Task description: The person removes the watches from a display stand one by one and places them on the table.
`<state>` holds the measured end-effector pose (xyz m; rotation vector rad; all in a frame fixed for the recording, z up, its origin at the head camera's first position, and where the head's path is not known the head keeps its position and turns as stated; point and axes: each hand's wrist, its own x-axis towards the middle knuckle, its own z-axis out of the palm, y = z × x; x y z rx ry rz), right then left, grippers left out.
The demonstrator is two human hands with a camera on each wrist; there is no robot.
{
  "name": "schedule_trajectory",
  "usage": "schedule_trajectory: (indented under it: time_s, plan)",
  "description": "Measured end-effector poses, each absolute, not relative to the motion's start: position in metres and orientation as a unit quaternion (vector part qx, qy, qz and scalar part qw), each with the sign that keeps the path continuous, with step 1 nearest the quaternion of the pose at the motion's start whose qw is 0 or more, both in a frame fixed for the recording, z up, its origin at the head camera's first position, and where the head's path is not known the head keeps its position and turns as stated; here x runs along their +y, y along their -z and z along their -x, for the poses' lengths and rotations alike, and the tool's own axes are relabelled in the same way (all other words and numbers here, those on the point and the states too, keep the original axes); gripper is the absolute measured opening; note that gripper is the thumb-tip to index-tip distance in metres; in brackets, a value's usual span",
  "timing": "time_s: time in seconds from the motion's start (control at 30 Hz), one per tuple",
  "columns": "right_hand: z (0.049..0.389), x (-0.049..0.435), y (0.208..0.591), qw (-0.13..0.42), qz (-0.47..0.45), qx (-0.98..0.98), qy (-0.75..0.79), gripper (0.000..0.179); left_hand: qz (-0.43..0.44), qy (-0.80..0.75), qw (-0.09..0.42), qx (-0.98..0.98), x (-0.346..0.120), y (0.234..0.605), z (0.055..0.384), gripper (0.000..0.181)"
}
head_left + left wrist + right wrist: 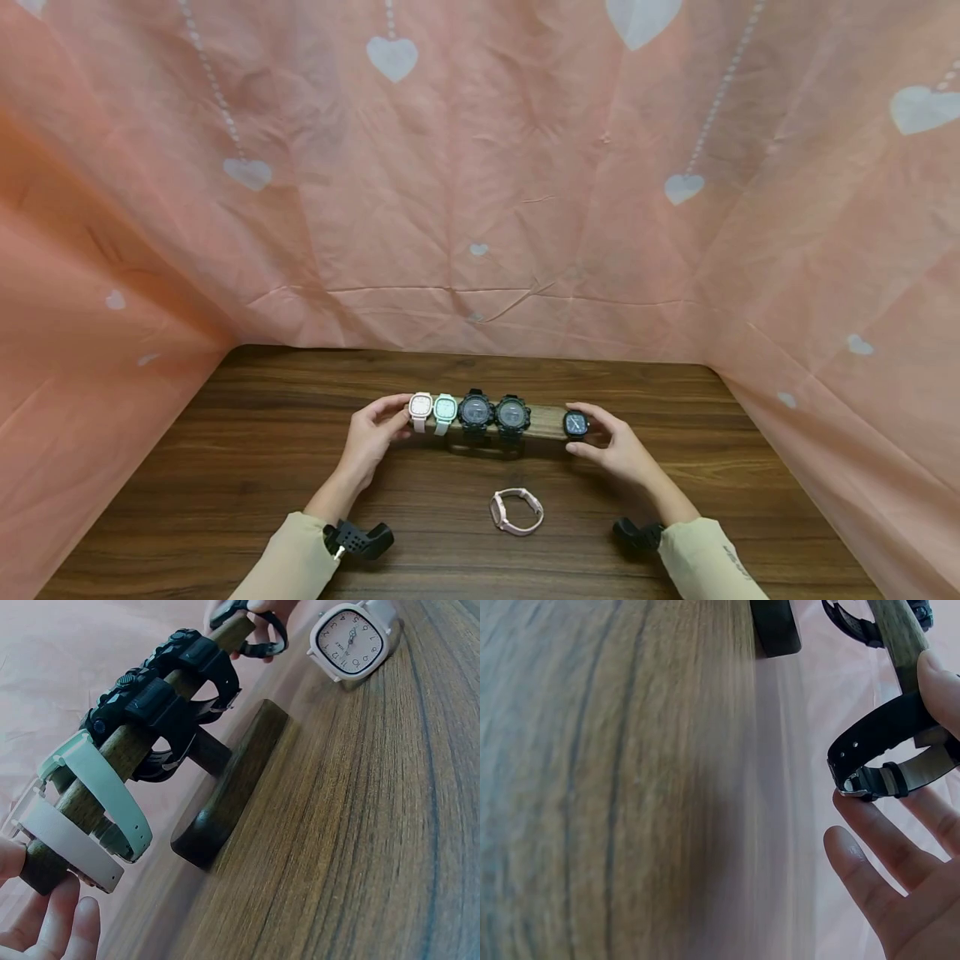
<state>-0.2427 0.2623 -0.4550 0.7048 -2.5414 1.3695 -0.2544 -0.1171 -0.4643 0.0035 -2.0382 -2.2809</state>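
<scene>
A wooden T-shaped watch stand (547, 421) carries watches along its bar. My left hand (369, 442) holds the bar's left end, thumb and fingers beside a pale pink watch (421, 406). To the right of that come a mint green watch (446, 408) and two chunky black watches (476, 411) (513, 413). At the other end, my right hand (618, 450) pinches a black square-faced watch (576, 423) that hangs around the bar. Its buckled strap (881, 731) forms a loop below the wood in the right wrist view.
A pale pink watch (352, 641) with a white face lies on the brown wooden table (262, 467), in front of the stand. The stand's dark foot (236, 787) rests on the tabletop. Pink cloth (480, 183) with white hearts surrounds the back and sides.
</scene>
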Motion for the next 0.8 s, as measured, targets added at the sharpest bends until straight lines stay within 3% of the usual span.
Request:
schedule_trajectory:
  time_s: [0.8]
  plan:
    - [0.224,0.275,0.462,0.075,-0.214,-0.875,-0.427,0.056,0.001,0.752,0.048,-0.658,-0.117,0.468,0.252,0.026]
